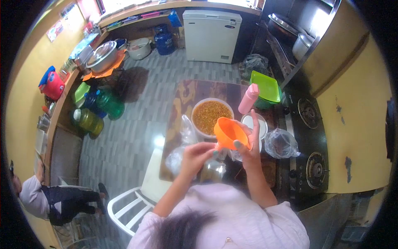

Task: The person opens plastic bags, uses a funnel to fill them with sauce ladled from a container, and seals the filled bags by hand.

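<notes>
Kitchen: gray patterned floor (153, 99), white freezer (207, 39) at the far side, blue gas cylinder (164, 41) near it, black stove (302, 135) to the right.
Table: patterned table (188, 89) before the person, bearing the tub, bags and bottle.
Orange funnel (230, 132): held above the near part of the table, wide mouth tilted, partly in front of the tub.
Left hand (195, 157): fingers narrow, pinched at the funnel's spout end; whether plastic film is caught there too cannot be told.
Right hand (251, 151): fingers curved around the funnel's rim — index finger raised, thumb across the near edge.
Tub (193, 118): round, holding an orange-brown, grainy food (210, 115).
Neighbors: pink bottle (248, 98), green container (265, 88) and white lid (248, 120) beyond the right hand; clear plastic bags (187, 133) left of the tub.
Step in hand: judged to be positioning the funnel with both hands.
Next move: appears to call for a steady rim and a secure spout — kept clear of the tub.
Writing: freezer badge and stove lettering too small to read; cylinder markings likewise illegible.
</notes>
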`<state>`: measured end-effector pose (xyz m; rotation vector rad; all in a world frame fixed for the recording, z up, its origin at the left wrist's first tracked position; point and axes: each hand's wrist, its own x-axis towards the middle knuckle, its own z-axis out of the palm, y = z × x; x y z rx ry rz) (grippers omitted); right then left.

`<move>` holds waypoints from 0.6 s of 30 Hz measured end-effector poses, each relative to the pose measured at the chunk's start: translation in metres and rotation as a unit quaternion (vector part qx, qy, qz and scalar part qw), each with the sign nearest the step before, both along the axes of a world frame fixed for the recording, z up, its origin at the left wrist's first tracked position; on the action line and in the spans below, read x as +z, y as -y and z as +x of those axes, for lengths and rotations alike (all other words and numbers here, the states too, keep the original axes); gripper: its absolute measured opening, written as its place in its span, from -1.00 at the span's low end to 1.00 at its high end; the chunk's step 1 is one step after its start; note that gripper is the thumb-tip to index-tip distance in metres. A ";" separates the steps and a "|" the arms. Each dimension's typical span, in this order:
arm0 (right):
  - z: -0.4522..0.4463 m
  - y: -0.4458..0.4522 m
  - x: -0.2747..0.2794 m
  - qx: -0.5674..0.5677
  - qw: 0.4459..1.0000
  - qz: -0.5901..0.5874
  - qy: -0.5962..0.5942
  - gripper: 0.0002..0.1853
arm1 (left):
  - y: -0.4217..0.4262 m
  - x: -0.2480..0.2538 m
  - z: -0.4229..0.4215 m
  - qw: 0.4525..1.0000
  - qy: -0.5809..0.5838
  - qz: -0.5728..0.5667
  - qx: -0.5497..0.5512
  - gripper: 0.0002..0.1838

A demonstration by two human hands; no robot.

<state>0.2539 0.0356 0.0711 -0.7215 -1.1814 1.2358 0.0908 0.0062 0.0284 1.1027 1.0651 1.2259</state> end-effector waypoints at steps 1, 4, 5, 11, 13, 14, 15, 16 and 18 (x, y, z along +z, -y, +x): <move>-0.002 0.001 -0.003 -0.002 1.000 0.006 0.015 0.04 | -0.002 -0.003 0.000 1.000 0.001 0.005 0.003 -0.82; -0.002 -0.002 -0.007 0.004 1.000 -0.004 0.023 0.03 | -0.003 -0.008 0.003 0.999 0.038 -0.015 0.005 -0.80; 0.000 -0.004 -0.008 0.007 1.000 -0.012 0.020 0.03 | -0.003 -0.009 0.004 0.998 0.057 -0.027 0.005 -0.80; 0.004 -0.008 0.000 0.014 0.999 -0.021 -0.033 0.01 | 0.000 -0.002 0.000 0.994 0.073 -0.067 -0.037 -0.78; 0.000 -0.006 -0.003 0.012 1.000 -0.022 -0.006 0.00 | -0.002 -0.001 0.000 0.996 0.060 -0.061 -0.030 -0.77; -0.002 -0.005 -0.004 0.011 1.000 -0.022 0.008 0.00 | -0.003 0.000 -0.001 0.997 0.054 -0.058 -0.026 -0.76; -0.003 -0.005 -0.005 0.009 1.000 -0.015 0.012 -0.01 | -0.005 0.000 -0.001 0.997 0.056 -0.049 -0.025 -0.75; -0.004 -0.006 -0.007 0.007 1.000 -0.009 0.017 -0.02 | -0.007 -0.001 -0.001 0.997 0.058 -0.041 -0.024 -0.75; -0.003 -0.009 -0.009 0.004 1.000 -0.007 0.008 -0.03 | -0.009 -0.001 -0.001 0.996 0.078 -0.033 -0.031 -0.74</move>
